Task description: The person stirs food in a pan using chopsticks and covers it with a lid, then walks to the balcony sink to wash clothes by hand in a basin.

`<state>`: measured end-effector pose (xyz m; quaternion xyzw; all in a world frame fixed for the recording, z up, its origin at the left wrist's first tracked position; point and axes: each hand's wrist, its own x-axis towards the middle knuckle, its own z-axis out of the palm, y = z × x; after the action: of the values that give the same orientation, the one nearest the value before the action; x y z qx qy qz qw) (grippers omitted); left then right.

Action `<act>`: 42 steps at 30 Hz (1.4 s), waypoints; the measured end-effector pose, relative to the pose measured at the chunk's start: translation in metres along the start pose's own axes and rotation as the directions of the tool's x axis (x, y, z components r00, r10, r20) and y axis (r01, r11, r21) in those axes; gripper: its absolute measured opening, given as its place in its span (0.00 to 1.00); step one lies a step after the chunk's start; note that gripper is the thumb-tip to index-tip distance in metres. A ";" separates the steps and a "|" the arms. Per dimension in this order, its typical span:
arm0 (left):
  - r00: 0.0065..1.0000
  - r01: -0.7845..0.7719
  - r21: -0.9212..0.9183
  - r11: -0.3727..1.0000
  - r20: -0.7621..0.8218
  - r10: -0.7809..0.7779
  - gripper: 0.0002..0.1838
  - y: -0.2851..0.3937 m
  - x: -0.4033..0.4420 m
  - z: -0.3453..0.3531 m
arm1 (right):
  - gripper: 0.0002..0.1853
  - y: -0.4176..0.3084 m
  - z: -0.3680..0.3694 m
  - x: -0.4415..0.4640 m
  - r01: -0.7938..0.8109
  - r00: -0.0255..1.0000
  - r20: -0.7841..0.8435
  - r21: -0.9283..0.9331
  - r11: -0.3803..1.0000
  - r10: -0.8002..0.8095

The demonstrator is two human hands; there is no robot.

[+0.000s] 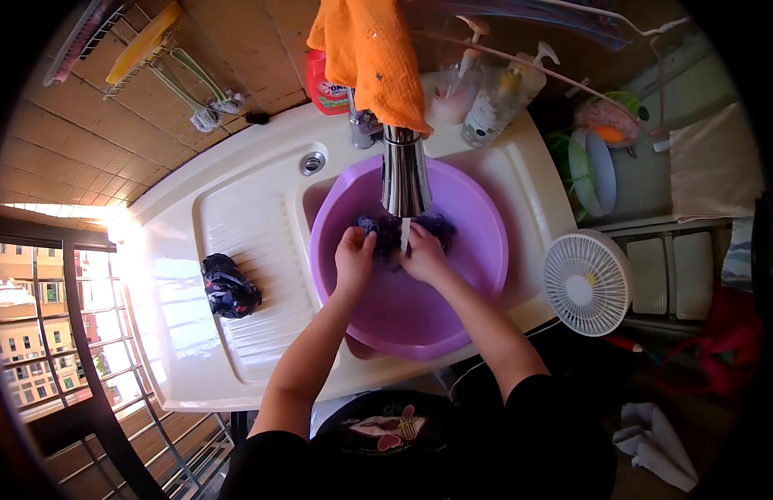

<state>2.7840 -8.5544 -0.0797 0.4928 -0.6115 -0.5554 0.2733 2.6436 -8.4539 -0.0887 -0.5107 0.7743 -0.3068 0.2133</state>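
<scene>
A purple basin (486,283) sits in the sink with water in it. My left hand (353,252) and my right hand (424,255) are inside it, both closed on a dark blue wet cloth (439,229) stretched between them. Its exact kind of garment cannot be made out. Water runs from the silver faucet (403,175) down between my hands onto the cloth. An orange towel (374,62) hangs over the faucet's upper part.
On the ribbed drainboard (270,217) to the left lies a crumpled dark bundle (230,286). Pump bottles (491,104) and a red bottle (324,83) stand behind the basin. A white fan (585,283) is at the right edge. Brushes (207,117) hang on the wall.
</scene>
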 end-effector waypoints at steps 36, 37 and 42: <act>0.656 -0.753 0.562 0.343 0.597 0.463 0.31 0.167 -0.084 -0.139 | 0.21 -0.075 -0.026 -0.109 -0.352 0.912 -0.377 -0.523 0.776 0.159; 0.650 -0.758 0.557 0.340 0.599 0.468 0.31 0.180 -0.086 -0.137 | 0.23 -0.087 -0.023 -0.103 -0.411 0.898 -0.329 -0.395 0.821 0.291; 0.613 -0.790 0.364 0.494 0.494 0.616 0.24 0.242 -0.105 -0.136 | 0.27 -0.133 0.009 -0.068 -0.114 0.750 -0.655 0.017 0.993 0.097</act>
<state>2.8695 -8.5402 0.2044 0.1614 -0.9247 -0.2586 0.2281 2.7637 -8.4318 -0.0018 -0.3292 0.8312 -0.4439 -0.0598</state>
